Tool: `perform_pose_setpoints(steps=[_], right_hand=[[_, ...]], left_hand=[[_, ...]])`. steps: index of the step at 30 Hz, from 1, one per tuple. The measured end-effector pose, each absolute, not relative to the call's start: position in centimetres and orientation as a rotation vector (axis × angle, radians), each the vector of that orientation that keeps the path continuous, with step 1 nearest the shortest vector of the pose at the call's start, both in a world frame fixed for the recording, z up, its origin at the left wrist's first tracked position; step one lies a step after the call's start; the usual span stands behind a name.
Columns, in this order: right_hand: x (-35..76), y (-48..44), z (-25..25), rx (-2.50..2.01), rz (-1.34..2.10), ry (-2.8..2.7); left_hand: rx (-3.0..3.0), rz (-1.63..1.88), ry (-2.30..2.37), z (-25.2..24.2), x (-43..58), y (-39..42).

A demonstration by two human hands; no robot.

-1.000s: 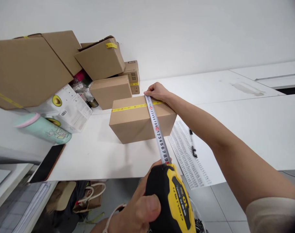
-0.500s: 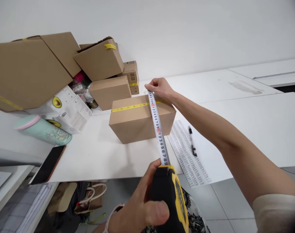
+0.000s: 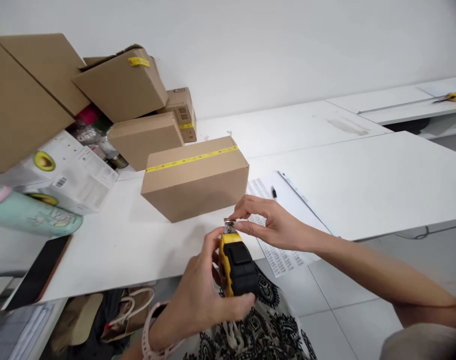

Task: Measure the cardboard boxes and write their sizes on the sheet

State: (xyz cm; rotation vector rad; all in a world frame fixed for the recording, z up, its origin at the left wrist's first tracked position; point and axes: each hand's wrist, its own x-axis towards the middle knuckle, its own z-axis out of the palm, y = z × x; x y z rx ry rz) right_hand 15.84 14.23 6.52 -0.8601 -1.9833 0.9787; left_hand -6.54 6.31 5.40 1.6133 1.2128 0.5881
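Clasping chunky tape measure (image 3: 242,267) in left hand (image 3: 201,290), right hand (image 3: 271,224) pinching metal blade (image 3: 229,228), oblong cardboard box (image 3: 196,175) beyond

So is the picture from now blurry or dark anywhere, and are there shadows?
Head view: soft light on the pale wall, and the box has a dimmer front than top; head view: both right-hand corners go dark; head view: the print on the sheet is too small and fuzzy to read; head view: the green bottle looks slanted, perhaps from a wide lens.
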Motion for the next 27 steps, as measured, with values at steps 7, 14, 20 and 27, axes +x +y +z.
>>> perform_pose_setpoints(steps=[7,14,20,27], right_hand=[[24.4,16.0,0.2,-1.551,0.713,-1.678],[26.4,16.4,-2.7,-1.684,0.312,-2.122],[25.9,18.2,-3.1,-1.48,-0.357,-2.776],[27.8,20.3,-3.6,-1.14,-0.671,-2.903]], left_hand=[[2.173,0.373,1.7,4.6,-7.4,9.8],[2.283,-0.044,1.571,5.3,-6.7,11.8],[2.56,-0.47,1.459,6.1,-5.6,14.7],[2.497,-0.702,1.507,4.4,-5.7,17.0]])
